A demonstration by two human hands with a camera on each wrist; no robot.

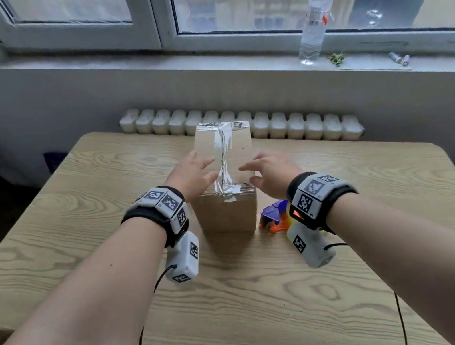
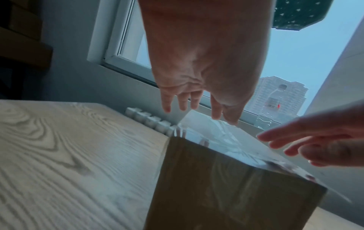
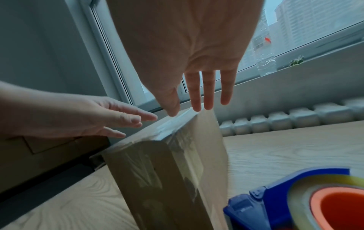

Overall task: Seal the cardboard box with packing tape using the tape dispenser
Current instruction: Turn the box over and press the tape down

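Note:
A brown cardboard box (image 1: pixel 228 214) stands on the wooden table (image 1: pixel 77 215), with a wrinkled strip of clear packing tape (image 1: pixel 225 160) running along its top and down the near face. My left hand (image 1: pixel 193 175) hovers over the box's left side, fingers spread and straight. My right hand (image 1: pixel 268 173) hovers over the right side, likewise open. Neither holds anything. In the wrist views the left hand (image 2: pixel 197 99) and right hand (image 3: pixel 199 93) float just above the box (image 2: pixel 226 194) (image 3: pixel 167 179). The blue tape dispenser (image 1: pixel 276 217) with its orange-cored roll lies on the table right of the box, also in the right wrist view (image 3: pixel 305 202).
A white radiator (image 1: pixel 243 127) runs behind the table's far edge. On the windowsill stand a clear plastic bottle (image 1: pixel 314 16), a small plant bit (image 1: pixel 336 58) and two small cylinders (image 1: pixel 399 58). Bare tabletop lies left of and in front of the box.

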